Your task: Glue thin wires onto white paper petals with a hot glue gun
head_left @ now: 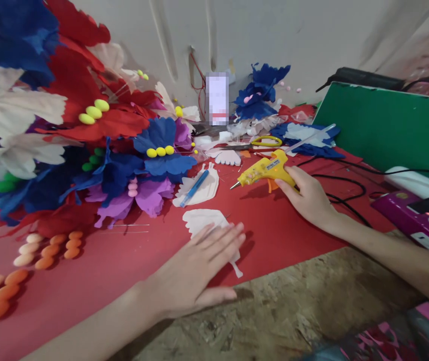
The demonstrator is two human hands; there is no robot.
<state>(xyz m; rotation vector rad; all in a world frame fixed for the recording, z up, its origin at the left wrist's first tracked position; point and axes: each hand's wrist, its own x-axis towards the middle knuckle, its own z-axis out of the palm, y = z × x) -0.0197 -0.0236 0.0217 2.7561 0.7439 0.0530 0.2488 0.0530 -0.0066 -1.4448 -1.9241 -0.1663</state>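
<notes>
My left hand (203, 271) lies flat with its fingers stretched out over a white butterfly-wing cutout (205, 218), covering its middle. My right hand (312, 195) is wrapped round the handle of a yellow glue gun (265, 169), whose metal nozzle points left and down above the red sheet. Beyond the left hand, a blue pen (195, 188) rests on another white wing cutout (210, 189). Both cutouts lie on the red sheet (274, 235).
Butterflies in blue (165, 135), red and white crowd the left side. Orange egg-shaped pieces (51, 250) sit front left. Yellow-handled scissors (265, 142) lie at the back. Right stand a green board (387, 130) and a purple power strip (406, 215), with black cables (346, 178) nearby.
</notes>
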